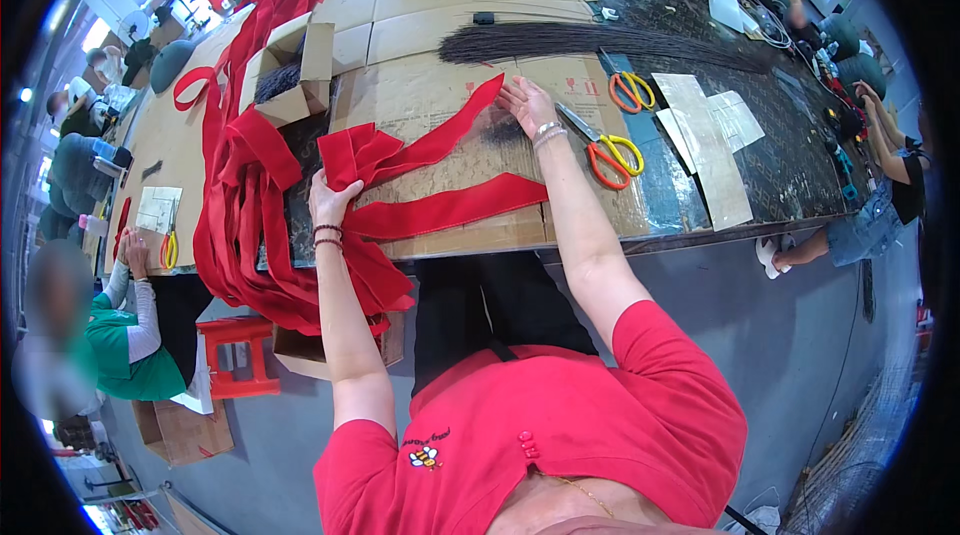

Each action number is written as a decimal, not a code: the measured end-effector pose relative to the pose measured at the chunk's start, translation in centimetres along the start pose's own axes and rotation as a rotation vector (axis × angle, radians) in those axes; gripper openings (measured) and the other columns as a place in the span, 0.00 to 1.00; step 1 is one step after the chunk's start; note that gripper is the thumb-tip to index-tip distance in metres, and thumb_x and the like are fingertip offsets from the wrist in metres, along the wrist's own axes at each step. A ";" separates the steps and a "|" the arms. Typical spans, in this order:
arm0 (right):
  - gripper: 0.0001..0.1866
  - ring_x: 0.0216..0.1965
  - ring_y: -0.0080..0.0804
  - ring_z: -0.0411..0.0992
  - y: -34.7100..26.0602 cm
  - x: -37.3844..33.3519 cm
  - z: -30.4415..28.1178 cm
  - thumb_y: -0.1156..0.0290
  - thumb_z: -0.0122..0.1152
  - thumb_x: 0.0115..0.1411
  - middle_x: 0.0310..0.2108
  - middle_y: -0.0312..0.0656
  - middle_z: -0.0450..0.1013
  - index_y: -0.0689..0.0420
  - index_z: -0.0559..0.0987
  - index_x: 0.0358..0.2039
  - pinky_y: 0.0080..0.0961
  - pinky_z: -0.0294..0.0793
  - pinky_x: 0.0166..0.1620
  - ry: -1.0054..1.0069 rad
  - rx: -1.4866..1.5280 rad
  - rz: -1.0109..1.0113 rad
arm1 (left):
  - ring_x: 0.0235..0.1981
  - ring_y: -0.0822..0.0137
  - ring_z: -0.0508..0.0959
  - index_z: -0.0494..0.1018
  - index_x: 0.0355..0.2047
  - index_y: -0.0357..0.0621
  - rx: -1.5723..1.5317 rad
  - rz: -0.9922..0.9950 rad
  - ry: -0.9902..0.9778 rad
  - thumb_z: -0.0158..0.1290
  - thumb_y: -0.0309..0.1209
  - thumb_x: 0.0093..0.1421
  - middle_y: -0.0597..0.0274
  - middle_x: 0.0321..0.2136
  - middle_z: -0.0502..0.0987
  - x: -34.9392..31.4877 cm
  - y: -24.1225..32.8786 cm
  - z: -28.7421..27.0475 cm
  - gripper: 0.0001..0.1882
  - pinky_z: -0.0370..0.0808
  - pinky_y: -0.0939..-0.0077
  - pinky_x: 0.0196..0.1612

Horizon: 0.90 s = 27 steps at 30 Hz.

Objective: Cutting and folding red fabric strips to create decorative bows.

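A looped red ribbon bow (358, 150) with two long tails lies over the cardboard-covered table. My left hand (330, 203) is closed around the bow's gathered middle, fingers partly hidden by the ribbon. The upper tail (450, 135) stretches up and to the right, and at its pointed tip my right hand (528, 107) pinches the ribbon. The lower tail (450, 211) lies loose along the table's front, its cut end toward the right. Just right of my right hand are scissors (612, 157) with orange and yellow handles, blades pointing toward the hand.
Long red ribbons (240, 205) hang over the table's edge at left, by an open carton (318, 65) of dark bits. A dark wire bundle (610, 43), a second pair of scissors (632, 92) and card pieces (710, 150) lie right. Co-workers sit left and stand right.
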State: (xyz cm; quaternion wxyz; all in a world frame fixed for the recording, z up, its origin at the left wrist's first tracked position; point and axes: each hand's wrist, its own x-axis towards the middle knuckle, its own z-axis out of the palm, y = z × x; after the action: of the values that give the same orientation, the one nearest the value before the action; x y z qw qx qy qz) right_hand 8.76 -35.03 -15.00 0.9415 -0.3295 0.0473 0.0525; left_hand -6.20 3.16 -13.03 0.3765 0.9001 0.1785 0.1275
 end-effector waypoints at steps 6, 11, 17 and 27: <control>0.18 0.42 0.39 0.73 0.4 0.4 1.0 0.66 0.52 0.63 0.43 0.51 0.71 0.66 0.67 0.48 0.34 0.75 0.44 -0.052 -0.236 0.093 | 0.46 0.59 0.75 0.64 0.52 0.36 -0.244 0.202 0.027 0.69 0.33 0.37 0.49 0.46 0.74 -0.2 1.5 -1.8 0.41 0.71 0.70 0.51; 0.15 0.35 0.36 0.75 1.2 2.7 -0.4 0.71 0.61 0.57 0.36 0.45 0.75 0.65 0.72 0.42 0.30 0.76 0.40 0.050 -0.424 0.023 | 0.44 0.62 0.76 0.64 0.53 0.37 -0.381 0.275 0.025 0.69 0.30 0.38 0.52 0.44 0.75 -1.1 3.8 -1.3 0.40 0.72 0.71 0.48; 0.11 0.32 0.32 0.76 1.0 3.5 -1.4 0.80 0.60 0.54 0.33 0.43 0.76 0.64 0.74 0.39 0.27 0.77 0.37 -0.039 -0.234 -0.057 | 0.42 0.64 0.76 0.62 0.55 0.35 -0.300 0.310 0.051 0.67 0.28 0.42 0.52 0.42 0.74 -1.9 3.7 -1.1 0.39 0.73 0.72 0.46; 0.08 0.35 0.32 0.75 -2.6 2.1 -0.1 0.79 0.58 0.56 0.35 0.41 0.75 0.60 0.74 0.37 0.31 0.77 0.40 -0.144 -0.231 0.012 | 0.44 0.55 0.75 0.73 0.44 0.37 -0.041 0.568 0.060 0.62 0.36 0.48 0.50 0.41 0.76 0.1 15.8 5.4 0.24 0.70 0.67 0.48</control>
State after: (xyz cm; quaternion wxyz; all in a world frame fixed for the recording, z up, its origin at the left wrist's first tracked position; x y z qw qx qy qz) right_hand 11.14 -37.03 -13.75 0.8980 -0.4307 -0.0247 0.0870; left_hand -0.57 -10.55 -5.31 0.3382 0.9021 -0.0723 0.2580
